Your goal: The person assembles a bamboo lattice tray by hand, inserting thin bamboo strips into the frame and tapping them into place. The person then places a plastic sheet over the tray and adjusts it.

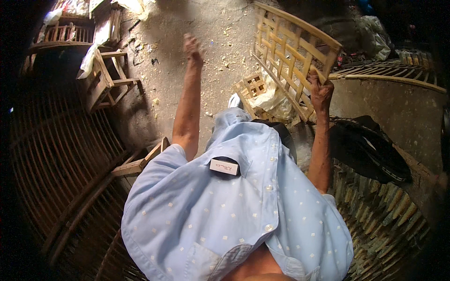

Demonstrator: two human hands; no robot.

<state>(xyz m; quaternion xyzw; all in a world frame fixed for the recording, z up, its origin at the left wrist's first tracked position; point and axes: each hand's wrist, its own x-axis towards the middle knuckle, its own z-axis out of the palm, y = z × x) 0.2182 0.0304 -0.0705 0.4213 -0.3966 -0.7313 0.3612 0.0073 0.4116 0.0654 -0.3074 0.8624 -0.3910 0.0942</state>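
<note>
My right hand (320, 92) is closed on the lower right edge of a woven bamboo lattice panel (293, 54). The panel is a flat grid of pale slats inside a straight frame, and it stands tilted up off the floor. Out over the bare floor, my left hand (192, 49) is raised at the end of a stretched arm. Its fingers are smeared by motion, and nothing can be made out in them. Below the panel, near my knees, lie a small wooden lattice piece (255, 85) and a crumpled pale plastic bag (276, 105).
A small wooden stool (110, 82) stands at the left, near a large slatted bamboo frame (61, 150). To the right are a low wall (393, 105) topped with slats, a black cloth or bag (370, 147), and stacked bamboo strips (384, 215). Scraps litter the concrete floor (225, 42).
</note>
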